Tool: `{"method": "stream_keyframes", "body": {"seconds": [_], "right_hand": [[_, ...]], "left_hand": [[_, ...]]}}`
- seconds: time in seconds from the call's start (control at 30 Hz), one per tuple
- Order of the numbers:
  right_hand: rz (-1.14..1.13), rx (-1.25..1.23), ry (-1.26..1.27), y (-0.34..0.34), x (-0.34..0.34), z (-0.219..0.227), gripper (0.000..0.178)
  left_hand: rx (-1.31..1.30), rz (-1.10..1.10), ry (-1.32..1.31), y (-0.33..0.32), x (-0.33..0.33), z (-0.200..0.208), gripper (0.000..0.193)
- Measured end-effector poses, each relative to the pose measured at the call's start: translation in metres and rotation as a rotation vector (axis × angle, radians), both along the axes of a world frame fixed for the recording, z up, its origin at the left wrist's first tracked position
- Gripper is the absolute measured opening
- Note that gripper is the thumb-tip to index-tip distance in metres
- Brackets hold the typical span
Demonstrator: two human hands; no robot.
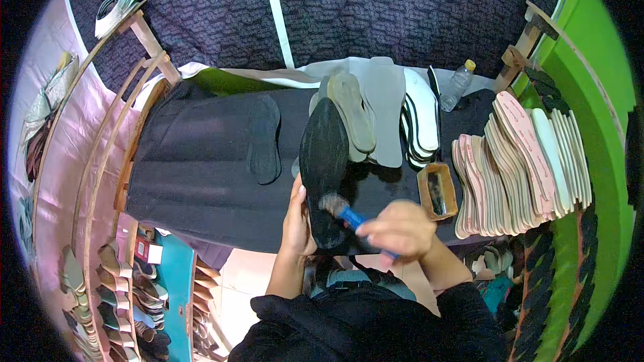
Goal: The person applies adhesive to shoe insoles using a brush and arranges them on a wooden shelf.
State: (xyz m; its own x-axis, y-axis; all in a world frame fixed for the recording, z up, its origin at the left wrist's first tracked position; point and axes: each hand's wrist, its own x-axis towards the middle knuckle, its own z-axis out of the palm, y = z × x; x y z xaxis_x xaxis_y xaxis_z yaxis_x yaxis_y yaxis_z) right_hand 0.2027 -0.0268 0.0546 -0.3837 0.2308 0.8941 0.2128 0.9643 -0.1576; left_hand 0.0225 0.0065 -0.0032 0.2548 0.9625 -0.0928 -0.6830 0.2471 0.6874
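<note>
Seemingly mid-brushing; left hand [296, 224] grips black insole [324, 154] above table [194, 181], middle; right hand [402, 229] clamped round blue brush [351, 217], bristles over insole's near half; flat dark insole [263, 141] at left, whether brushed unclear; pinkish stack [493, 181] at right likely untreated.

This looks like a shoe workshop. Pink soles [518, 135] stand in rows at three o'clock, and shoe-shaped pieces [114, 261] fill racks [132, 234] at eight o'clock. In the middle, a brush [351, 218] and a black sole [323, 151] are held over a dark table [191, 161].
</note>
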Motion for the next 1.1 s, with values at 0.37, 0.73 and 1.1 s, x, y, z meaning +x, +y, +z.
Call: {"method": "stream_keyframes", "body": {"seconds": [0.37, 0.73, 1.1], "right_hand": [[0.068, -0.011, -0.138, -0.004, -0.004, 0.000, 0.023], [-0.050, 0.079, -0.052, 0.006, 0.005, 0.002, 0.025], [-0.078, 0.151, -0.041, 0.015, 0.008, 0.018, 0.028]], "left_hand": [[0.036, -0.019, 0.026, 0.003, -0.002, -0.008, 0.048], [0.035, -0.161, 0.019, -0.002, -0.009, 0.014, 0.047], [0.083, -0.189, 0.054, -0.002, -0.013, 0.016, 0.051]]}}
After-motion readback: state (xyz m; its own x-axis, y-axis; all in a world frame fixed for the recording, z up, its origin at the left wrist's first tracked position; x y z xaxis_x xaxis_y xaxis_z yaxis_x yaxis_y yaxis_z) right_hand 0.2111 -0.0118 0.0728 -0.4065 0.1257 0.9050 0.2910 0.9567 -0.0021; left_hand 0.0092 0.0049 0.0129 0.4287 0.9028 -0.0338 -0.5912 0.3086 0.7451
